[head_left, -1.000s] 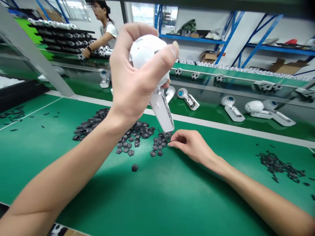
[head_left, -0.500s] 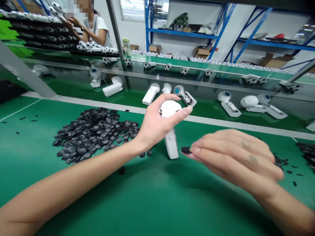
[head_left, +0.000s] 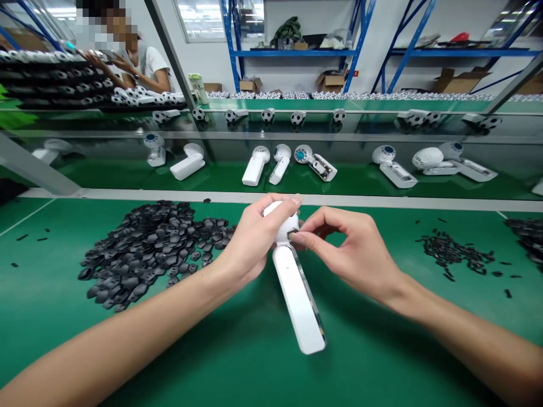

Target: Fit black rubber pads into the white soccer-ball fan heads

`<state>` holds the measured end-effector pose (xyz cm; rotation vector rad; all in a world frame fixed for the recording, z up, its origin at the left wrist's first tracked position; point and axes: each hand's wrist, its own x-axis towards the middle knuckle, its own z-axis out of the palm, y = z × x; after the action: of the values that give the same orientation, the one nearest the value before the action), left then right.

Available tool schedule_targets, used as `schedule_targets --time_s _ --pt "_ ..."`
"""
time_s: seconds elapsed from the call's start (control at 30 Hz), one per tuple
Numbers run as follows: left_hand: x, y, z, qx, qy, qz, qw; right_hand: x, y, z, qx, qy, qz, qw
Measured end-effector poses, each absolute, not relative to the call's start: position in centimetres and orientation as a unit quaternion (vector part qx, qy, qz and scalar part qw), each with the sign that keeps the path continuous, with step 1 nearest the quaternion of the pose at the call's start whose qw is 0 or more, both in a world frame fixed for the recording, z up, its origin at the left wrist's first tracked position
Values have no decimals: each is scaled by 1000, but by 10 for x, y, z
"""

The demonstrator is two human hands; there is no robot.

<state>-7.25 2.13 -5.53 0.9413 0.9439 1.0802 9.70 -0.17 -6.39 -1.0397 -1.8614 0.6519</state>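
My left hand point(head_left: 254, 240) is wrapped around the round head of a white handheld device point(head_left: 299, 305), whose long handle slants down toward me. Along the handle's right side, an open seam shows some inner parts. Thumb and forefinger of my right hand point(head_left: 354, 251) pinch a small black plastic piece point(head_left: 292, 233) against the right side of the head, near its neck. The fingers partly cover this piece. To the left of my hands lies a big pile of black five-sided pieces point(head_left: 144, 249).
Small black strips point(head_left: 458, 251) lie scattered at right, with another dark pile point(head_left: 526, 237) beyond. Behind the pale table ledge point(head_left: 382, 203) rest several white devices point(head_left: 257, 165). Football-patterned devices point(head_left: 267, 115) line a higher shelf. A person point(head_left: 148, 68) works at back left.
My right hand has moved left, bringing the black piece against the device's head. My left hand has lowered and tilted the device, so more of its handle shows. The view has shifted slightly.
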Motion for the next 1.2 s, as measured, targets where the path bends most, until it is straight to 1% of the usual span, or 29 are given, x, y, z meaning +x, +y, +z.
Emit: schedule_targets --time_s 0.1,0.17,0.3,0.5,0.63,0.7,0.77,0.9,0.93,0.97,1.0,1.07,1.13,1.17,1.2 --pt "-71 19 -59 419 425 485 639 96 -2 -65 -414 -764 234 436" --pt "-70 17 -63 414 422 487 642 96 -2 -67 -414 -765 236 433" --pt "-67 13 -68 407 437 485 639 95 -2 -74 -419 -744 272 443" --pt "-63 8 -70 460 470 501 562 94 -1 -87 -426 -699 336 467" --pt "-63 8 -71 487 471 499 541 99 3 -85 -454 -660 420 426" --pt "-63 8 -70 486 470 496 545 101 4 -84 -452 -664 439 402" --pt "-62 6 -67 474 468 497 556 100 4 -85 -441 -702 380 410" --pt "-57 2 -60 464 448 513 567 98 3 -93 -402 -784 89 464" --pt "-57 3 -58 464 440 514 572 98 3 -94 -397 -791 38 463" --pt "-57 4 -55 462 429 516 580 98 4 -92 -399 -795 13 457" --pt "-58 6 -52 463 416 517 588 99 6 -89 -406 -793 11 453" --pt "-65 14 -41 483 382 531 582 103 11 -81 -427 -770 51 472" --pt "-79 25 -26 515 349 573 533 106 17 -75 -450 -739 97 492" --pt "-88 32 -18 526 335 605 494 106 19 -74 -460 -737 114 482" --pt "-97 38 -10 531 324 639 451 105 19 -75 -465 -750 131 452"
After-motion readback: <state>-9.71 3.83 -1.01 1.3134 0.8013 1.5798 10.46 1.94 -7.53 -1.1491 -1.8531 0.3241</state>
